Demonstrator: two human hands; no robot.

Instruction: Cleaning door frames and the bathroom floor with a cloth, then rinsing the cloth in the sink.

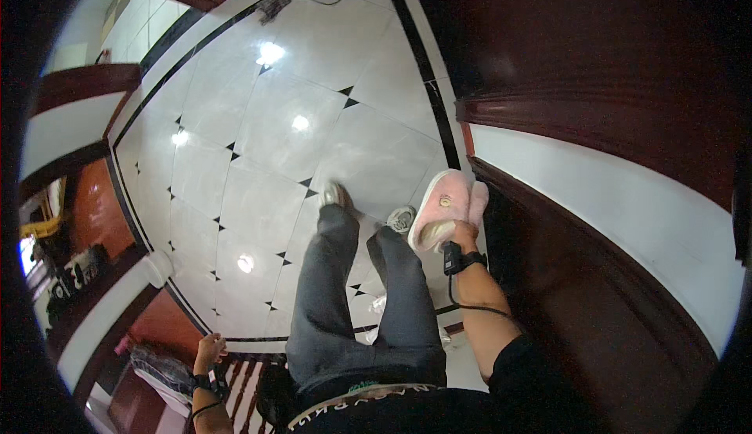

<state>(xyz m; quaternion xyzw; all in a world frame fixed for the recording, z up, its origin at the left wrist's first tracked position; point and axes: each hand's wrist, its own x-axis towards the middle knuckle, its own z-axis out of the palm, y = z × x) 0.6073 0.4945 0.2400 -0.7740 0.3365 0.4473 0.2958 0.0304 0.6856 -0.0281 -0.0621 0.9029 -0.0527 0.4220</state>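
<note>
My right hand (464,234), at the right of centre, is closed at the open end of a pair of pink fleecy slippers (449,199). The nearer slipper has a pale sole edge, a cream lining and a small round eye-like detail; the other lies against its far side. My fingers are mostly hidden by the slippers. Down at the lower left, my left hand (211,349) hangs away from my body with curled fingers, and nothing can be seen in it. Both wrists wear a dark strapped device with a cable.
A tiled floor (252,199) with a dark border spreads around my feet. Dark wooden doors (587,40) stand at the right. A grey brush-like object (275,5) with a cord lies at the top. A wooden railing (241,393) is at the lower left, beside a cushioned seat.
</note>
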